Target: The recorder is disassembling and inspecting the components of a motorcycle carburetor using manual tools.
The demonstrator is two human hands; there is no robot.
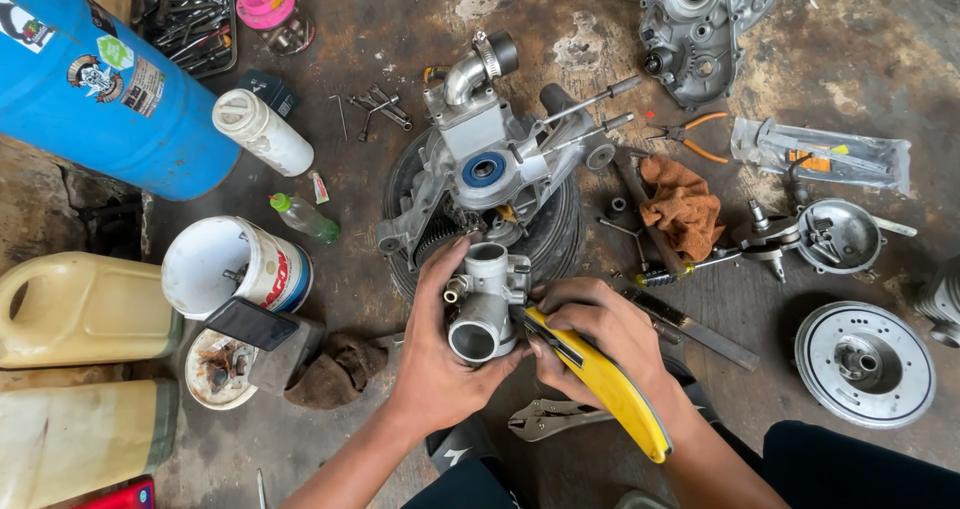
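My left hand (pixel 432 354) grips a small silver carburetor (pixel 486 299) from its left side, its round open throat facing up at me. My right hand (pixel 598 334) holds a yellow-handled utility knife (pixel 610 387), with the blade end laid against the carburetor's right side. Just beyond them a grey engine casing (pixel 490 159) with a blue ring and two long studs rests on a black tyre (pixel 560 239). Locking pliers (pixel 555 417) lie on the floor under my right wrist.
A blue cylinder (pixel 100 79), yellow jugs (pixel 85 309), a white tin (pixel 235 264) and a white bottle (pixel 263 132) stand at left. An orange rag (pixel 685 204), pliers (pixel 695 134), an engine cover (pixel 705 24), a flywheel (pixel 865 362) and a metal file (pixel 700 329) lie at right.
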